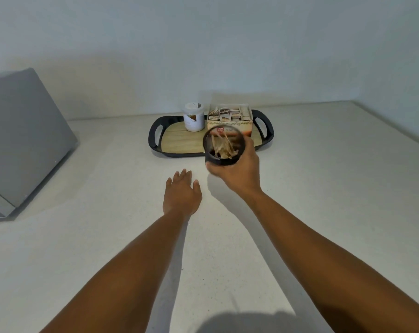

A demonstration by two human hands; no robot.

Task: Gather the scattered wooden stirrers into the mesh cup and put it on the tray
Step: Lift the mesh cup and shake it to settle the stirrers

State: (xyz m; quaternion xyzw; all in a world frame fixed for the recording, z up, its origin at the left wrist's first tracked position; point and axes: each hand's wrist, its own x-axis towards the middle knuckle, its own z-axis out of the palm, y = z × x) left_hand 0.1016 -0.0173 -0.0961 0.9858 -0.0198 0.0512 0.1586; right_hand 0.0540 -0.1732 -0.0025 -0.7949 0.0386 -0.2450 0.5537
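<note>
The right hand [239, 174] is in the middle of the frame, a little to the right. Its fingers curl around the bottom of the mesh cup [224, 146] and grip it. The cup is dark and round. It is lifted up off the worktop [323, 188] and tipped, so its open top faces the camera. The cup looks a bit blurry. Inside it is a bunch of wooden stirrers [224, 147], all leaning this way and that. The cup sits in front of the near edge of the tray [155, 138], toward the tray's right side. I cannot tell if it touches the tray. The tray is in the upper middle of the frame. It has a black rim with a handle at each end and a light wood floor. On the tray stands a white jar [193, 117] near the back. Just to the right of the jar is a box of packets [230, 116], which is partly hidden by the cup. The left hand [182, 192] is just left of the middle, low over the worktop. Its fingers are straight and close together, and it holds nothing. A grey box [26, 138] leans at the left edge of the frame.
</note>
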